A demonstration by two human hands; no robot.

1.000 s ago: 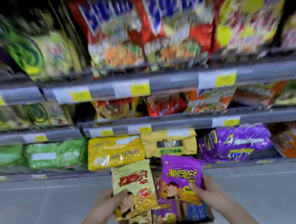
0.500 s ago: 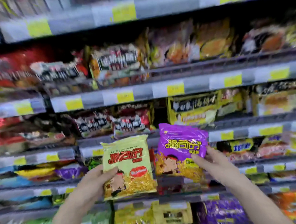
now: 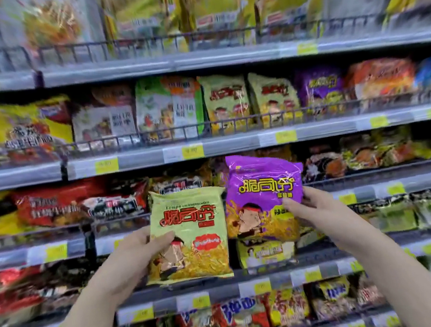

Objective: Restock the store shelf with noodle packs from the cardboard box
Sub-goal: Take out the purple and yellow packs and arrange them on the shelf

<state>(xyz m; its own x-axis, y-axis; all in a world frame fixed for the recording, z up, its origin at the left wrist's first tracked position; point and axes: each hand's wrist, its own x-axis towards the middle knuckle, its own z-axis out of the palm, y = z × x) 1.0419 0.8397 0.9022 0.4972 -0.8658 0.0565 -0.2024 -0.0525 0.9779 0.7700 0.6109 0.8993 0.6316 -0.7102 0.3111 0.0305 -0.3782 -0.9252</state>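
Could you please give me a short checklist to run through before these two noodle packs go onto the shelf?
1. Left hand grips the green pack: ok.
2. Right hand grips the purple pack: ok.
3. Matching shelved green packs and shelved purple pack found on the higher shelf: ok.
4. Free room behind that wire rail: cannot tell.

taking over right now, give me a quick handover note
Left hand grips a green noodle pack by its left edge.
Right hand pinches a purple noodle pack by its right edge.
Both are held up, neither placed yet.
Matching green packs and purple packs stand on the shelf above.
Left: put each with its kind.
Cardboard box is out of view.
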